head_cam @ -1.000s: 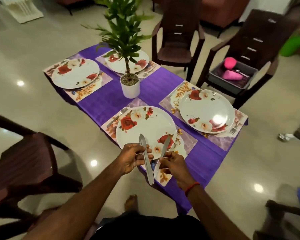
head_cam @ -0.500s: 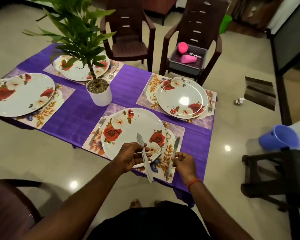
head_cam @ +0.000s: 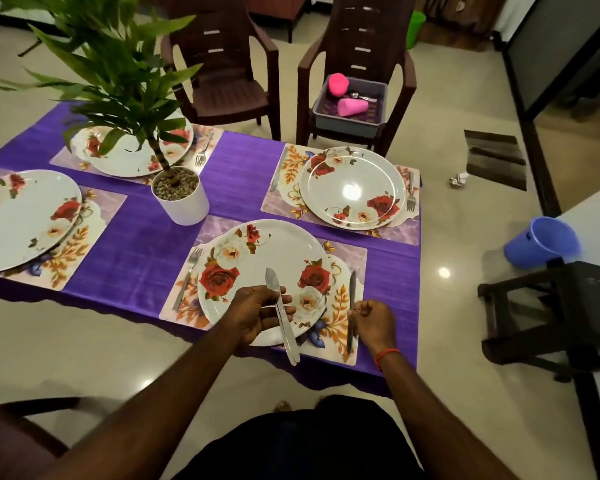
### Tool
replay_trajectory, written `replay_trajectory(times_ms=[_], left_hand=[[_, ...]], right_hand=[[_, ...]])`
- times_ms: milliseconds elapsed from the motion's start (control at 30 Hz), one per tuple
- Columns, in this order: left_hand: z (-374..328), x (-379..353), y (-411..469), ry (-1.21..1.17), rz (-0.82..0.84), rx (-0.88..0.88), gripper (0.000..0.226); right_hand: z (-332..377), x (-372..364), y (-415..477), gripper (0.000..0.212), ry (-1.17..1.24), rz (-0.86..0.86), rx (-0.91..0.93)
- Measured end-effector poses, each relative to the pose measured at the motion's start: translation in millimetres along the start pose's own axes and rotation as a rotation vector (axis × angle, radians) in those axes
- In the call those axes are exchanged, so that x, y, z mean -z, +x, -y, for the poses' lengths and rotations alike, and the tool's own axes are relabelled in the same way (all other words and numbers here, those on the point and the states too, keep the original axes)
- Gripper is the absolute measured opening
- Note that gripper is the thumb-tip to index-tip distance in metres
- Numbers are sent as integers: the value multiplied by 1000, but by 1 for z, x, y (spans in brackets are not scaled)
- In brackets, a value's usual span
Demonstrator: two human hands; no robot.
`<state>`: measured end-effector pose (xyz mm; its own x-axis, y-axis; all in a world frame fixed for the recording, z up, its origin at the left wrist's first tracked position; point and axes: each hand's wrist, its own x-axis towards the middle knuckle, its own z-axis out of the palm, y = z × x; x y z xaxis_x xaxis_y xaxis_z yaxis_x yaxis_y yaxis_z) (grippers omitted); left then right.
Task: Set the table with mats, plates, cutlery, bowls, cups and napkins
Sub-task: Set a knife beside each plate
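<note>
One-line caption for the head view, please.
Table setting: right hand pinches a knife beside the nearest plate; left hand holds a second knife over it.

Round white plates [head_cam: 261,261] bear red and cream roses. Rectangular lilac mats [head_cam: 347,334] show orange leaves. The tablecloth [head_cam: 243,168] is purple, the plastic cups [head_cam: 352,107] pink, the bucket [head_cam: 542,241] blue.

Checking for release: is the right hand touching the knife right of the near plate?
Touching. The head view shows the right hand with fingers pinching the knife at its handle.
</note>
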<state>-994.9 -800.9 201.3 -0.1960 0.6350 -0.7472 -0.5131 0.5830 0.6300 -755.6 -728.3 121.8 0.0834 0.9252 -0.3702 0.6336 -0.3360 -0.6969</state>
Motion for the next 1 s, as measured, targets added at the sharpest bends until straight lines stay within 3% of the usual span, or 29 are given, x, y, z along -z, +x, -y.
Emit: replay_trajectory(times_ms=[67,333,567,1000], left_hand=[[-4,0,2,4,8,3,22],[-9,-1,10,19,39,-10,22],[-5,0,17,45,36,-7,25],[-7,-8,20,95,69,-8,24]], right_hand=[[-1,1,3,9,-21,2,22],[-8,-1,1,19,-109,-21,57],[-15,-4,1,43,-251,23,182],[-18,-4,0,43,-209,23,160]])
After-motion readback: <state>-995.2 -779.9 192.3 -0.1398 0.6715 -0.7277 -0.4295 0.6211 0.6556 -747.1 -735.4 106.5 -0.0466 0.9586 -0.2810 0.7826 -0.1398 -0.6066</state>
